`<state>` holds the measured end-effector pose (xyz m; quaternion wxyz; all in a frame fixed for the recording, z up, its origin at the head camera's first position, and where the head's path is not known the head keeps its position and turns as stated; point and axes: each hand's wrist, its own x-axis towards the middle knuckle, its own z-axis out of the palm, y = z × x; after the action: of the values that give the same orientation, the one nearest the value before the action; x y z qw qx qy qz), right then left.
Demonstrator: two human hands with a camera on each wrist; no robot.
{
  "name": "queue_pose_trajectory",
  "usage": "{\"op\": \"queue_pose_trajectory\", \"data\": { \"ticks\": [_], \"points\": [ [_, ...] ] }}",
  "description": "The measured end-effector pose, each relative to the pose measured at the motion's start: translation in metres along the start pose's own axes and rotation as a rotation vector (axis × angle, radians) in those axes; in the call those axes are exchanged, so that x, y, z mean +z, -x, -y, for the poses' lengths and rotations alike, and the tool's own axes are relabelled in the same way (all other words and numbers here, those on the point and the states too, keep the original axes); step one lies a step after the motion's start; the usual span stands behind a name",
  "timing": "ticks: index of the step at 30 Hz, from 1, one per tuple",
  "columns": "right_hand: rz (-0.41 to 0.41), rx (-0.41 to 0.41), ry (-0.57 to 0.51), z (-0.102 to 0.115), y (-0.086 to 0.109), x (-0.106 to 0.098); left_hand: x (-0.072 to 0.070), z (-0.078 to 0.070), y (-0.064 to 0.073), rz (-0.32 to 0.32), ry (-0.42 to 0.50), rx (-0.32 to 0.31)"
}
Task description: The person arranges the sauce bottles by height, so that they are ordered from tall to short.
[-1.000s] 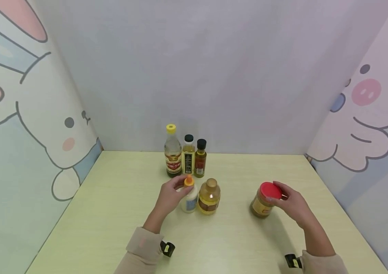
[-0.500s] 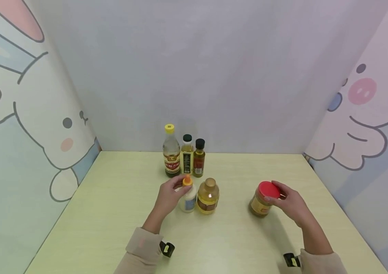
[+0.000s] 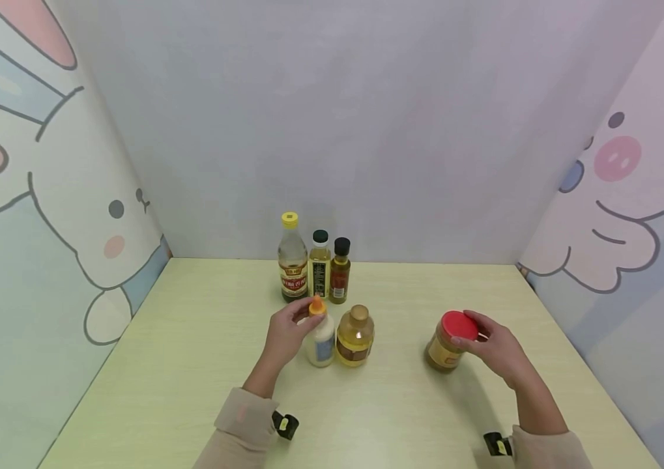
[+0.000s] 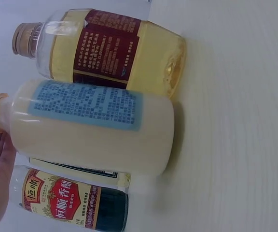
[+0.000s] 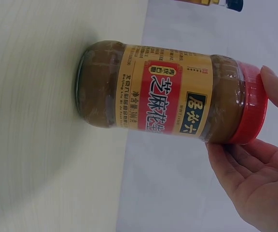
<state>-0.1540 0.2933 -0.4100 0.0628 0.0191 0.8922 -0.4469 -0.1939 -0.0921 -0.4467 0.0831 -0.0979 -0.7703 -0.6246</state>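
My left hand [image 3: 286,335] pinches the orange cap of a cream-white squeeze bottle [image 3: 321,344], which has a blue label with small print [image 4: 90,104]. Close on its right stands a rounded oil bottle [image 3: 356,339] with a gold-brown cap. On the right side of the table, my right hand [image 3: 498,348] grips the red lid of a jar of brown sesame-peanut butter [image 3: 446,348]. Thumb and fingers lie on opposite sides of that lid in the right wrist view, and the yellow-red label [image 5: 163,92] faces the camera. Whether either base touches the table I cannot tell.
Behind the left hand stand a yellow-capped vinegar bottle [image 3: 293,267], a small oil bottle with a dark cap [image 3: 320,270] and a slim black-capped bottle [image 3: 340,273], side by side. The pale table [image 3: 208,312] is enclosed by a back wall and cartoon-printed side panels.
The squeeze bottle and my left hand have shifted slightly left, widening the small gap to the rounded oil bottle. My right hand keeps its grip on the jar, with hardly any movement.
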Motion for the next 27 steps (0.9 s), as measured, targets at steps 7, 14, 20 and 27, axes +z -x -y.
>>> {"op": "queue_pose_trajectory", "data": {
  "ticks": [7, 14, 20, 27],
  "points": [
    [-0.001, -0.012, 0.007, -0.001, -0.001, 0.0, -0.003, -0.002, -0.005, -0.007, -0.005, -0.002],
    [-0.002, -0.017, -0.007, -0.003, -0.001, 0.001, -0.007, -0.007, -0.012, -0.026, -0.016, 0.015],
    [-0.003, -0.021, -0.015, -0.004, -0.002, 0.002, -0.009, -0.014, -0.018, -0.025, -0.043, 0.008],
    [-0.006, -0.023, -0.023, -0.004, -0.002, 0.002, -0.012, -0.022, -0.023, -0.031, -0.08, -0.003]
  ]
}}
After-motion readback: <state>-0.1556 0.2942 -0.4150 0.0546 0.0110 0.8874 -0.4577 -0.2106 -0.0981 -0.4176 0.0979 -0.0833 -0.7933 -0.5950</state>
